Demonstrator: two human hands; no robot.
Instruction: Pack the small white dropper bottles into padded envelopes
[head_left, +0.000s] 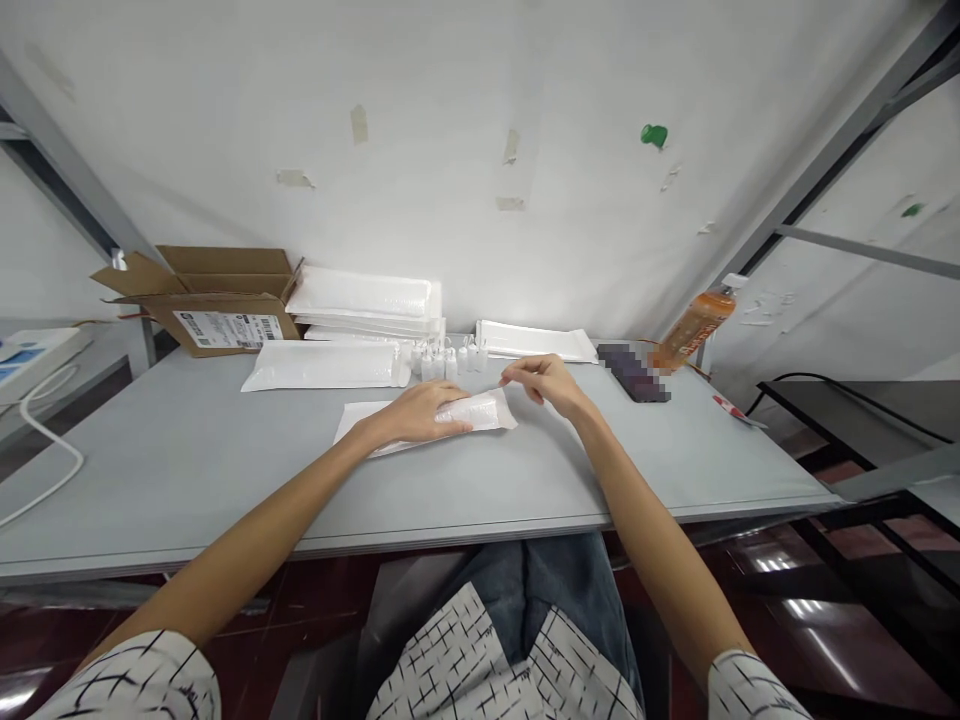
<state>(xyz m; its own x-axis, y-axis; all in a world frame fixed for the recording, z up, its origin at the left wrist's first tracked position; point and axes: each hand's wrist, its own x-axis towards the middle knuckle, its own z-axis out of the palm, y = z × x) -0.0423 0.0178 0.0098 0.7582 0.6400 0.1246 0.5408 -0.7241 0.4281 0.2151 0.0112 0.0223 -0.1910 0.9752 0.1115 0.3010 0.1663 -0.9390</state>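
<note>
Several small bottles (442, 360) beyond the padded envelope (480, 410) under the left hand (416, 415)

Grey table (172, 470): white padded mailers (326, 366), cardboard box (225, 325).

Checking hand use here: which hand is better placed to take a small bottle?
Probably the right hand: it is free, just beside the bottles, while the left hand presses on the white padded mailer.

The padded mailer (484, 410) is faced in smooth, faintly glossy white plastic film. The tabletop (187, 480) is finished in matt grey, the carton (225, 318) is made of brown corrugated cardboard, the bottle (697, 325) of glossy orange plastic, and the floor (795, 600) of polished dark tile.
</note>
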